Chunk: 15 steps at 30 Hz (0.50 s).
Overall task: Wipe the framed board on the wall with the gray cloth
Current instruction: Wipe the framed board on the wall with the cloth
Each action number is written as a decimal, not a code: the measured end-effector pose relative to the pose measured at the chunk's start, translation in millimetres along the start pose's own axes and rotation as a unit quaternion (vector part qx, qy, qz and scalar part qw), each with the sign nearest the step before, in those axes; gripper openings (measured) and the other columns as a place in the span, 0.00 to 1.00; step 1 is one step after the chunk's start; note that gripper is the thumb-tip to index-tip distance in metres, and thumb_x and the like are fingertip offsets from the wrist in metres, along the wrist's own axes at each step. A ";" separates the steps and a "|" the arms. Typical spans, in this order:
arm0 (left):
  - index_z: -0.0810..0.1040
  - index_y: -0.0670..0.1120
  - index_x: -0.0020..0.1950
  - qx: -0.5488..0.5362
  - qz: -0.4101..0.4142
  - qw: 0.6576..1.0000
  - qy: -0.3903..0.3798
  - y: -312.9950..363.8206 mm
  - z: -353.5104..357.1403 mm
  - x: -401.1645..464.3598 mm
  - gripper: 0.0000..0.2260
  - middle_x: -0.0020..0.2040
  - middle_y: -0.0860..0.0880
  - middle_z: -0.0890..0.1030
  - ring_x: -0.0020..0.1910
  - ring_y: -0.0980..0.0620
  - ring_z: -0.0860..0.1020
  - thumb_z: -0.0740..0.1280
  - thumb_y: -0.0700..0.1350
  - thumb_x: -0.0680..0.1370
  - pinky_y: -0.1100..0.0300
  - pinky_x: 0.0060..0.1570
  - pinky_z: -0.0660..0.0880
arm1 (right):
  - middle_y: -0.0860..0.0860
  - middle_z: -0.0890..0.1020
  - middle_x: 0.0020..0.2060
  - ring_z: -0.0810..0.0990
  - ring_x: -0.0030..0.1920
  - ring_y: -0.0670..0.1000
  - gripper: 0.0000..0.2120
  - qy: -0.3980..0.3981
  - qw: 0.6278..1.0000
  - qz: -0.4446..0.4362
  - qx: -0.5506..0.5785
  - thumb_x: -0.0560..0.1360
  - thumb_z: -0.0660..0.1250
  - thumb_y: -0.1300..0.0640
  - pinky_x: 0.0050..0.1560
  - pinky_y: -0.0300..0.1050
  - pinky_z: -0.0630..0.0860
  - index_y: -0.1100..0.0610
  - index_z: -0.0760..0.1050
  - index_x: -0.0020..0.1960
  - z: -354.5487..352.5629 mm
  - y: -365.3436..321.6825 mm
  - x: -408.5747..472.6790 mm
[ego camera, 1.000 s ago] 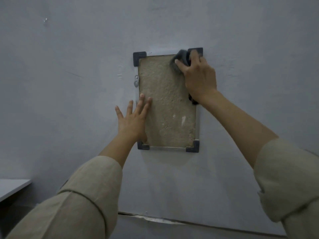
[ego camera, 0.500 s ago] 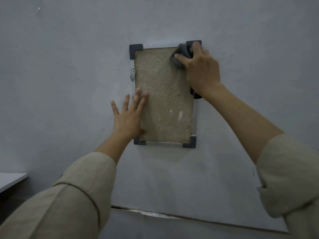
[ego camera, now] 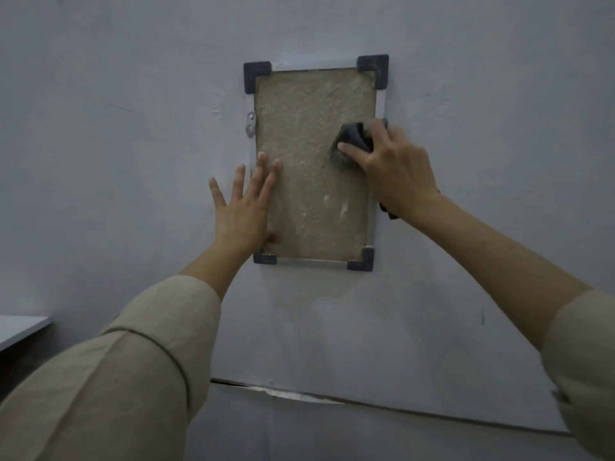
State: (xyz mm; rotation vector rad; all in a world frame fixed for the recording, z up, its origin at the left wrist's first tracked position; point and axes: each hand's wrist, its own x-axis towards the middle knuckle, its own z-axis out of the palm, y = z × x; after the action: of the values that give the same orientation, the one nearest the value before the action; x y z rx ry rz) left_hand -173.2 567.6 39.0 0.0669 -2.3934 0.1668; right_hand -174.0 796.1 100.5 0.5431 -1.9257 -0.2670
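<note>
Wiping the board, right side at mid-height.

The wall point(ego camera: 133, 161) is carrying the board point(ego camera: 309, 181), which is hanging upright in a thin frame with dark corner caps. The right hand point(ego camera: 396, 168) is pressing the cloth point(ego camera: 356, 136) against the board's right edge, its grip closed on the bunched fabric; a dark scrap showing below the wrist is probably its tail. The left hand point(ego camera: 241, 207) is lying flat, fingers spread, holding nothing, bracing the lower left edge. Keeping that brace firm and pulling straight, overlapping strokes downward should be steadying the frame on its hook point(ego camera: 251, 124).
</note>
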 end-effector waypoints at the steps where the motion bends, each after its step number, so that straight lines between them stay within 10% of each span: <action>1: 0.27 0.54 0.73 0.002 0.001 1.000 0.002 -0.6 0.7 0.6 0.54 0.76 0.52 0.30 0.77 0.43 0.40 0.72 0.54 0.71 0.31 0.68 0.41 | 0.65 0.71 0.61 0.74 0.52 0.64 0.18 0.005 1.000 0.013 0.007 0.80 0.58 0.62 0.39 0.54 0.77 0.53 0.69 0.68 0.4 -0.2 1.6; 8: 0.27 0.55 0.72 -0.002 0.001 1.000 0.003 -1.1 3.5 1.6 0.56 0.75 0.53 0.30 0.77 0.43 0.40 0.73 0.56 0.68 0.31 0.68 0.41 | 0.59 0.82 0.45 0.80 0.36 0.56 0.22 -0.018 0.990 -0.134 -0.029 0.64 0.74 0.67 0.22 0.39 0.73 0.54 0.80 0.57 19.8 -17.4 -84.9; 15: 0.27 0.55 0.72 -0.002 -0.004 1.000 -0.007 0.3 -0.2 0.5 0.56 0.75 0.52 0.29 0.77 0.43 0.39 0.73 0.57 0.68 0.31 0.69 0.41 | 0.61 0.79 0.52 0.78 0.39 0.59 0.22 0.014 0.992 -0.099 -0.071 0.76 0.49 0.62 0.27 0.43 0.74 0.54 0.77 0.60 -0.7 2.6 -29.8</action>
State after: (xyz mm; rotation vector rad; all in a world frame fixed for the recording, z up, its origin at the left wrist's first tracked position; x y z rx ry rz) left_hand -173.5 568.0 39.3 0.0746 -2.4073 0.1576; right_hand -164.2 812.9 77.7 0.6405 -1.8112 -0.5180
